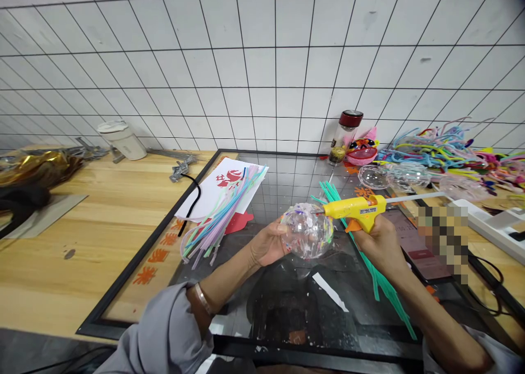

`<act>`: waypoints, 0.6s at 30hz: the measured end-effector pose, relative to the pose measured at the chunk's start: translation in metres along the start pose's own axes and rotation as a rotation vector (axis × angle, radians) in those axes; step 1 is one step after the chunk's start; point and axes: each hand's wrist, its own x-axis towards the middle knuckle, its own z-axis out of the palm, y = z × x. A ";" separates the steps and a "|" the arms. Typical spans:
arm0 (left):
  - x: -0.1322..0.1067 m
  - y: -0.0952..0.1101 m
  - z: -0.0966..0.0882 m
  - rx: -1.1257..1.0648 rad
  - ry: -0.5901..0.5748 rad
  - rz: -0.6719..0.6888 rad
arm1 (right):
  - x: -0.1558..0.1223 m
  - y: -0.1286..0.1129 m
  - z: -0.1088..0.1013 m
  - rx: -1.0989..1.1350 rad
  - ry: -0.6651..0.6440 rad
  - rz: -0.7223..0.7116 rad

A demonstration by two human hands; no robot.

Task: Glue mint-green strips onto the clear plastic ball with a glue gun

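My left hand (pixel 269 245) is closed on the left side of a clear plastic ball (pixel 308 233), which has white and coloured bits stuck to its surface. Wrapped round the handle of a yellow hot glue gun (pixel 356 209) is my right hand (pixel 382 244). The gun's nozzle points left and meets the upper part of the ball; I cannot tell whether glue is coming out. A long glue stick (pixel 416 197) juts from the gun's back end. Green pipe cleaners (pixel 379 278) lie beneath the gun and my right forearm. A white paper strip (pixel 330 292) rests below the ball.
Pastel pipe cleaners (pixel 229 212) lie across white paper (pixel 213 185) at left. A glass bottle (pixel 345 136) and a pink item (pixel 361 152) stand by the tiled wall. More clear balls (pixel 373 176), a heap of coloured pipe cleaners (pixel 435 144), a phone (pixel 426 248) and a power strip (pixel 488 229) are at right.
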 end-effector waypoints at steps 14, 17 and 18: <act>0.000 0.000 0.005 0.001 -0.045 -0.027 | 0.001 -0.004 -0.001 -0.007 0.017 -0.001; -0.001 0.000 0.004 0.015 -0.019 -0.023 | 0.001 -0.004 -0.001 -0.005 0.011 0.000; -0.001 0.000 0.004 0.021 -0.008 -0.022 | 0.000 -0.004 -0.001 -0.004 0.008 -0.001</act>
